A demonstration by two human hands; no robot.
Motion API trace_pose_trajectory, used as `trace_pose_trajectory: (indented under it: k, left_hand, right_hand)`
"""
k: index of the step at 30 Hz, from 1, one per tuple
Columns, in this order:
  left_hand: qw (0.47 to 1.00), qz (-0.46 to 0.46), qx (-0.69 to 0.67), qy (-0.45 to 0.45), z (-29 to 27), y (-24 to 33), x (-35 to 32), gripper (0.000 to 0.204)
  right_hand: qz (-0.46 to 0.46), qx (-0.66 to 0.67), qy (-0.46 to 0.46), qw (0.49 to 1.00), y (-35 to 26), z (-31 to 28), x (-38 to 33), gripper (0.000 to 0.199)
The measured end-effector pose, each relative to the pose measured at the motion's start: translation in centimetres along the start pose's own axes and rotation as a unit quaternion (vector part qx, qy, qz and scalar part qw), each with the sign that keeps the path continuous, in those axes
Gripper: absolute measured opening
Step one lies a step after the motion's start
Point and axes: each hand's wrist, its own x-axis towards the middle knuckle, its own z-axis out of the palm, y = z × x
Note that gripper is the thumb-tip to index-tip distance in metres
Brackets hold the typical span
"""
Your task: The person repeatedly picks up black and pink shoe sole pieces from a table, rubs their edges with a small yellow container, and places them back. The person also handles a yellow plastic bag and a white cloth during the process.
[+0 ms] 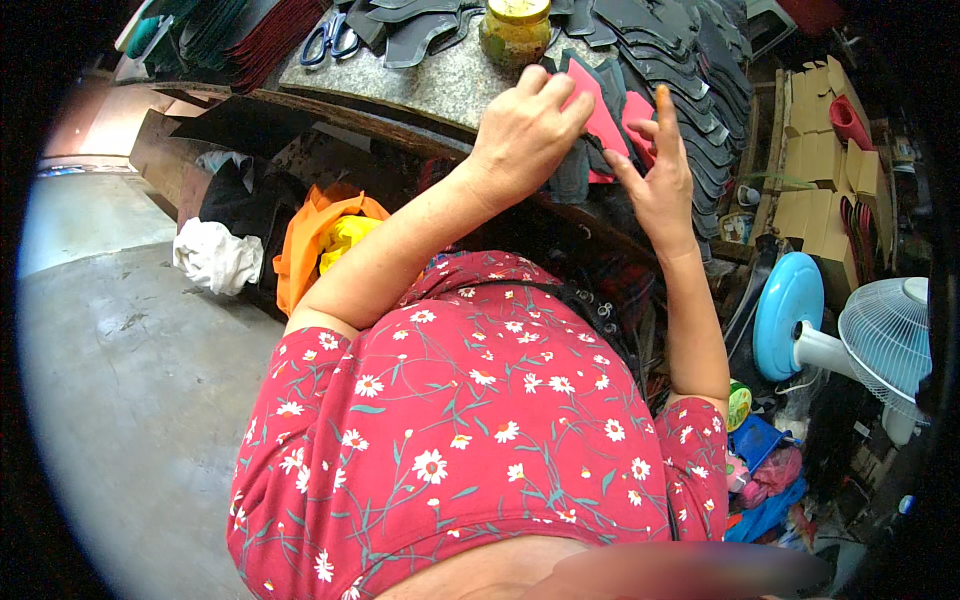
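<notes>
Above the near edge of the worktable, a flat piece with a bright pink face (598,112) and a black border lies between my hands. My left hand (530,135) is closed at its left side, fingers curled down; whatever the fingertips pinch is hidden. My right hand (660,185) is at its right, index finger stretched up and thumb apart, with the thumb tip at the piece's dark lower edge. The index fingertip looks orange-stained. A second pink part (637,118) shows behind the right fingers. Just beyond my left hand stands a jar (515,35) with yellowish contents.
Overlapping dark cut pieces (690,90) line the table's right side; more (415,30) lie at the back. Blue-handled scissors (328,40) rest at the left. Orange cloth (305,250) hangs below the table. A fan (885,335) and cardboard boxes (815,170) stand at the right.
</notes>
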Motion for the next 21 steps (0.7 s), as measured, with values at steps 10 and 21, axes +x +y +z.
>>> trace_pose_trajectory:
  k: [10,21]
  left_hand:
    - [0.981,-0.058,-0.181,0.034,-3.4,-0.2,-2.6,0.020]
    - [0.687,-0.288,-0.629,-0.220,-3.8,0.7,-1.3,0.036]
  right_hand:
    - [0.046,0.066,-0.009,0.997,-0.4,-0.9,1.0,0.083]
    - [0.140,0.371,-0.002,0.918,-5.1,-2.3,0.9,0.075]
